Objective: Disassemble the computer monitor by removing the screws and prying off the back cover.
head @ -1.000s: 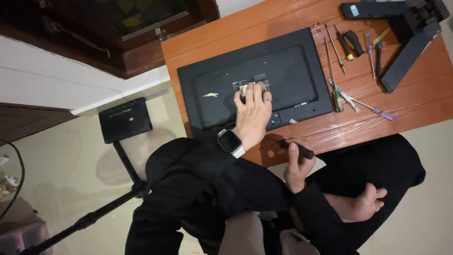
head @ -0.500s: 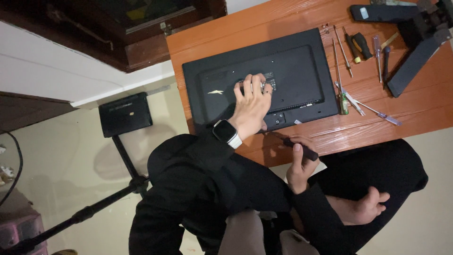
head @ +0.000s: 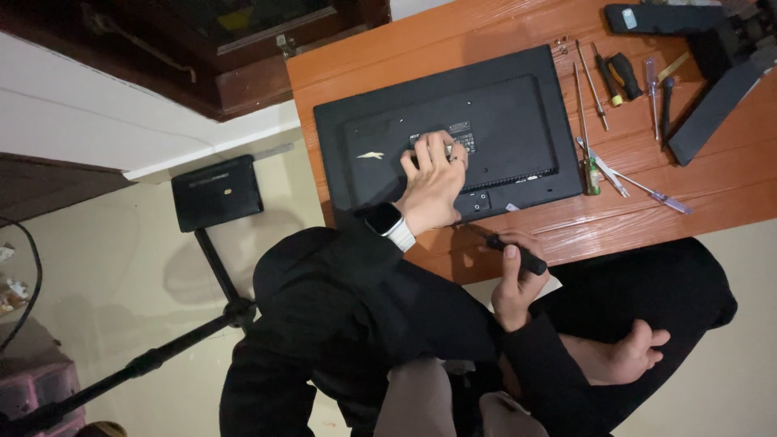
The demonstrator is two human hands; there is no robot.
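— Resting flat on the monitor's back panel (head: pixel 502 121), the left hand (head: pixel 433 182) has its fingers spread over the centre label, gripping nothing.

— And the right hand (head: pixel 514 279)?

— Closed around a black-handled screwdriver (head: pixel 515 253) at the near edge of the orange table (head: pixel 712 202) — shaft aimed up-left at the panel just ahead. The panel's long axis runs left to right; spare screwdrivers (head: pixel 607 81) lie to its right.

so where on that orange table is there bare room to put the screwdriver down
Bare wood shows on the table above the monitor, and along the near edge right of the right hand, below the loose tools. It is crowded right of the monitor: screwdrivers and the black stand. The left hand rests on the monitor.
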